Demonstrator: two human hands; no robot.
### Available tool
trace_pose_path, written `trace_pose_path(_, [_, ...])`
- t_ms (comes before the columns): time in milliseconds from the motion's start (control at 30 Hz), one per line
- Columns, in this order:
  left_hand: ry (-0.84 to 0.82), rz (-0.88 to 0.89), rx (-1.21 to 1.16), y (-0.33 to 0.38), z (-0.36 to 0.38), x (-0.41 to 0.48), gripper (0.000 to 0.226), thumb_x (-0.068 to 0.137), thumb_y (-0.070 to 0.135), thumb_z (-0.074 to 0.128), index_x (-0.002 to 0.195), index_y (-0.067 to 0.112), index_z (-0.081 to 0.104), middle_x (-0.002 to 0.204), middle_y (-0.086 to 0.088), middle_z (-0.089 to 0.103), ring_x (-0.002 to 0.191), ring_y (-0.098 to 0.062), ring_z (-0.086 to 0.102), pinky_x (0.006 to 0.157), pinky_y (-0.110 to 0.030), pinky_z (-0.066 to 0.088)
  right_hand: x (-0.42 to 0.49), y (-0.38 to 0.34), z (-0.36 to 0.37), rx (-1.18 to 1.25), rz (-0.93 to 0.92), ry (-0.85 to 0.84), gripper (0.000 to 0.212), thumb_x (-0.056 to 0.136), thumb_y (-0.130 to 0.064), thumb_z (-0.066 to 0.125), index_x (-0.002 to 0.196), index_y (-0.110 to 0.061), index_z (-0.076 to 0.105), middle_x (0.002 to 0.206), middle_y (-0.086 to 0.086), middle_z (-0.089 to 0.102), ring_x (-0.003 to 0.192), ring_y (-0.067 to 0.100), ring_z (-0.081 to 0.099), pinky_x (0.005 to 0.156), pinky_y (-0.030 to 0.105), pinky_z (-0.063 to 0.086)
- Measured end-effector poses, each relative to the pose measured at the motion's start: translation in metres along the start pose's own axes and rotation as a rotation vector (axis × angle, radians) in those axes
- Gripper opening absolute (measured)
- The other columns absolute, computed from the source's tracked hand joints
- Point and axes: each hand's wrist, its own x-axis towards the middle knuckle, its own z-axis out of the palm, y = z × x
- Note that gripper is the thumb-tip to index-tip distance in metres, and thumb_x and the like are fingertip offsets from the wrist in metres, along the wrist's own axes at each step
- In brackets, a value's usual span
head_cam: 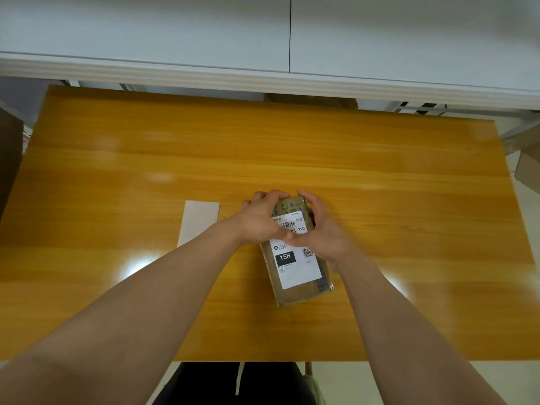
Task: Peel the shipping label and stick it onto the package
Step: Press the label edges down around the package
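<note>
We see the package (298,273) lying flat on the wooden table (146,159), slightly tilted, with the shipping label (298,264) already on its top face. Our left hand (260,219) and right hand (324,229) both grasp the package's far end, fingers curled over its edge, thumbs meeting on the label. The blank backing paper (197,222) lies to the left, apart from the package

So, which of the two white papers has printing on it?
The shipping label on the package, under both hands: it shows barcode and "15H". The backing sheet left of it is blank.
</note>
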Motion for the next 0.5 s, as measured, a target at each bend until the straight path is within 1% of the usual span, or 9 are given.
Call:
trace_pose_path(67, [-0.020, 0.007, 0.014, 0.000, 0.000, -0.001, 0.102, 0.062, 0.046, 0.086, 0.146, 0.037, 0.028, 0.140, -0.002, 0.034, 0.129, -0.029, 0.027, 0.103, -0.043, 0.033, 0.005, 0.002, 0.002, 0.048, 0.020, 0.075, 0.085, 0.075, 0.000, 0.080, 0.137, -0.044, 0.042, 0.124, 0.004, 0.060, 0.104, 0.025, 0.066, 0.079, 0.048, 0.061])
trace_pose_path(100, [-0.027, 0.009, 0.031, 0.000, 0.000, -0.002, 0.106, 0.059, 0.047, 0.087, 0.146, 0.037, 0.027, 0.140, -0.002, 0.033, 0.128, -0.029, 0.027, 0.103, -0.043, 0.033, 0.007, 0.004, 0.003, 0.080, 0.026, 0.100, 0.078, 0.077, 0.000, 0.078, 0.133, -0.043, 0.046, 0.122, 0.006, 0.061, 0.102, 0.028, 0.067, 0.079, 0.052, 0.061])
trace_pose_path(233, [0.009, 0.022, 0.107, 0.000, 0.002, -0.001, 0.108, 0.058, 0.041, 0.089, 0.145, 0.035, 0.027, 0.138, -0.005, 0.035, 0.126, -0.032, 0.029, 0.101, -0.043, 0.034, 0.013, 0.002, 0.006, 0.261, 0.085, 0.152, 0.053, 0.086, -0.001, 0.069, 0.125, -0.036, 0.056, 0.115, 0.010, 0.068, 0.094, 0.036, 0.072, 0.074, 0.056, 0.061])
trace_pose_path(300, [0.037, 0.022, 0.109, 0.001, 0.005, -0.001, 0.106, 0.058, 0.038, 0.089, 0.145, 0.034, 0.027, 0.137, -0.006, 0.036, 0.126, -0.033, 0.029, 0.100, -0.042, 0.034, 0.016, -0.001, 0.007, 0.282, 0.116, 0.193, 0.046, 0.088, -0.002, 0.067, 0.122, -0.033, 0.059, 0.111, 0.011, 0.071, 0.089, 0.035, 0.073, 0.072, 0.055, 0.060])
trace_pose_path(433, [0.085, 0.008, 0.061, 0.000, 0.008, -0.001, 0.104, 0.059, 0.034, 0.088, 0.145, 0.033, 0.029, 0.133, -0.006, 0.037, 0.126, -0.033, 0.029, 0.097, -0.039, 0.034, 0.019, -0.012, 0.008, 0.226, 0.106, 0.249, 0.028, 0.091, -0.009, 0.063, 0.111, -0.028, 0.064, 0.110, 0.019, 0.072, 0.080, 0.031, 0.070, 0.069, 0.047, 0.058])
trace_pose_path(500, [0.120, -0.013, 0.021, 0.001, 0.011, -0.002, 0.103, 0.059, 0.031, 0.088, 0.144, 0.034, 0.031, 0.133, -0.006, 0.038, 0.126, -0.033, 0.029, 0.096, -0.039, 0.034, 0.018, -0.016, 0.007, 0.171, 0.097, 0.252, 0.025, 0.094, -0.013, 0.060, 0.113, -0.029, 0.063, 0.111, 0.019, 0.072, 0.080, 0.029, 0.070, 0.067, 0.044, 0.058])
